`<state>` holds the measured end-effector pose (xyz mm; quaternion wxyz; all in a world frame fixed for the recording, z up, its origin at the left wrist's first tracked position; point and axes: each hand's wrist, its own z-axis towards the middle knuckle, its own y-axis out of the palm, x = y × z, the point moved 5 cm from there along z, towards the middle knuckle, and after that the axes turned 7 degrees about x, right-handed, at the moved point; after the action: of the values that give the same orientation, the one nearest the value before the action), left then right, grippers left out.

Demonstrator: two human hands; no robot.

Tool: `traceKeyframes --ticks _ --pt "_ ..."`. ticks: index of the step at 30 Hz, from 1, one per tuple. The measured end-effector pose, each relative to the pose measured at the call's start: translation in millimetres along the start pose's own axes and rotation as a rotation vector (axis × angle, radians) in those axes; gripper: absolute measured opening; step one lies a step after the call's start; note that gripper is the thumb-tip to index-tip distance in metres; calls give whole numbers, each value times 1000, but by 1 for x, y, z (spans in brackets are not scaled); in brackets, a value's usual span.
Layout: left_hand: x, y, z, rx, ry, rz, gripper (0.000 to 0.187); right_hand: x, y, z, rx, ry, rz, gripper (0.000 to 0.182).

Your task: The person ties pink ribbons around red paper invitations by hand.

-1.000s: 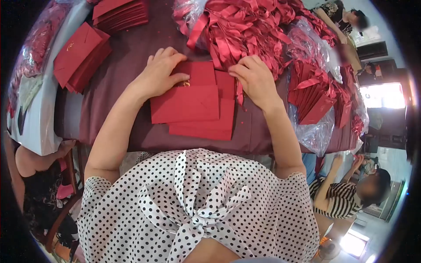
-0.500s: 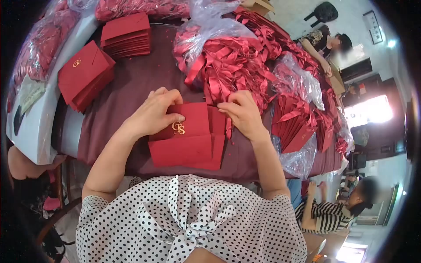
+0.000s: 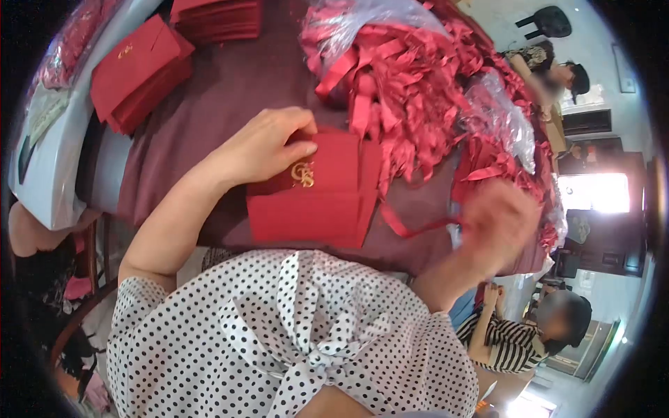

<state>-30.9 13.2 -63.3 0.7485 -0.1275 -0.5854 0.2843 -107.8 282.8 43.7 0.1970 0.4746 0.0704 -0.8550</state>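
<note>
My left hand [image 3: 268, 146] is closed on the upper left edge of a red card envelope [image 3: 341, 160] with gold letters, thumb on its front. Another red piece shows behind its right side, and a red flap lies along the bottom. My right hand [image 3: 498, 219] is out to the right, its fingers smeared by motion. A red ribbon [image 3: 411, 230] runs from beside the envelope toward this hand and passes out of sight behind it; the hand appears closed on it.
Stacks of red envelopes [image 3: 139, 70] lie at the upper left. Beyond my hands is a large heap of red ribbons [image 3: 404, 90] with clear plastic [image 3: 380, 17]. A dark red cloth [image 3: 209, 97] covers the table. Two other people are on the right, one in a striped shirt [image 3: 502, 341].
My right hand has left the envelope's right edge and swung right, with a ribbon now stretching toward it. The left hand keeps its hold. The whole view has shifted slightly.
</note>
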Motion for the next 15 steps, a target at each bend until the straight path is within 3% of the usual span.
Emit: traceKeyframes --ticks 1,3,5,10,15 --pt "1 0 -1 -4 -8 -23 19 18 28 -9 53 72 -350 7" --pt "8 -3 -2 -1 -22 -40 15 45 69 -14 -285 98 -534 14" --pt "6 -2 -2 -117 -216 -61 13 75 84 -21 -338 -19 -442 12" --pt "-7 2 -3 -122 -257 -189 15 86 95 -27 -377 61 -535 8" --pt "-5 5 -3 -147 -235 -219 17 92 98 -29 -398 -12 -649 9"
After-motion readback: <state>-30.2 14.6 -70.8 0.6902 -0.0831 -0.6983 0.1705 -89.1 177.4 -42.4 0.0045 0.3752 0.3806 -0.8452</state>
